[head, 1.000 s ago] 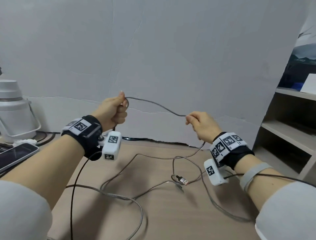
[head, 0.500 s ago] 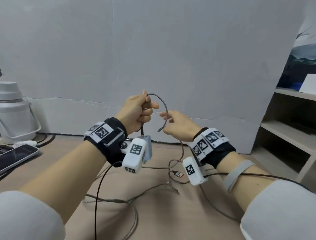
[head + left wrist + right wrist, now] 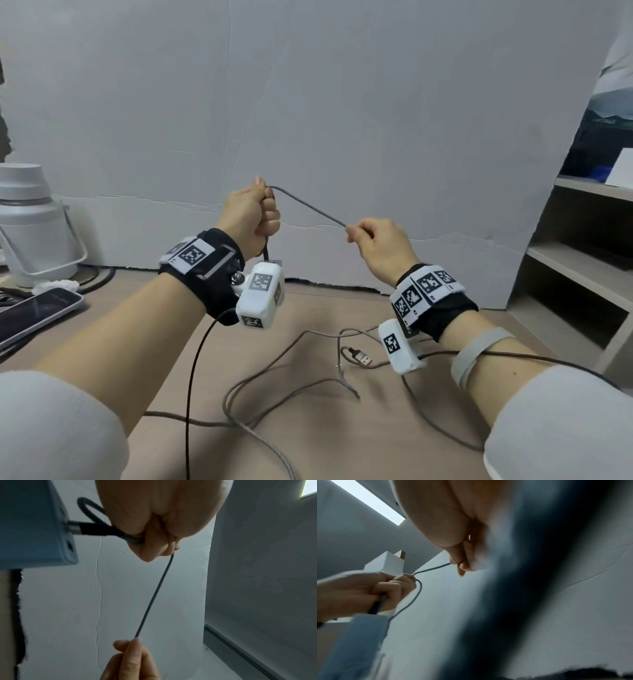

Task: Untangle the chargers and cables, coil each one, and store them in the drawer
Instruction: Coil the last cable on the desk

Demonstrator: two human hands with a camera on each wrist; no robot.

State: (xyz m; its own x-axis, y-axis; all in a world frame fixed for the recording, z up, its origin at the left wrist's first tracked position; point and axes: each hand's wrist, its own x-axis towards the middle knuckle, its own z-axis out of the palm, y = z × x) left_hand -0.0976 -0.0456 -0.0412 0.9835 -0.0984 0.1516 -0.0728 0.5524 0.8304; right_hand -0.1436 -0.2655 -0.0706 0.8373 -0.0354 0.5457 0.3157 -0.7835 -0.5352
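A dark grey braided cable [image 3: 308, 207] runs taut between my two raised hands. My left hand [image 3: 255, 214] is a fist around gathered turns of it. In the left wrist view the cable's plug [image 3: 82, 529] sits in a blue charger block [image 3: 34, 527] hanging just below that fist [image 3: 163, 520]. My right hand [image 3: 373, 240] pinches the cable between thumb and fingertips, lower and to the right. The rest of the cable [image 3: 274, 373] trails in loose loops on the wooden table [image 3: 342, 445], mixed with another strand that ends in a USB plug [image 3: 361, 358].
A phone [image 3: 34, 315] and a white lidded jug [image 3: 30, 222] sit at the table's left. An open shelf unit [image 3: 582, 274] stands to the right. A white wall panel closes the back. Thin black camera leads [image 3: 191, 394] hang from both wrists.
Half a second ago the hands met and my left hand took a loop. Now the right hand has moved away down and to the right, drawing a new stretch of cable taut.
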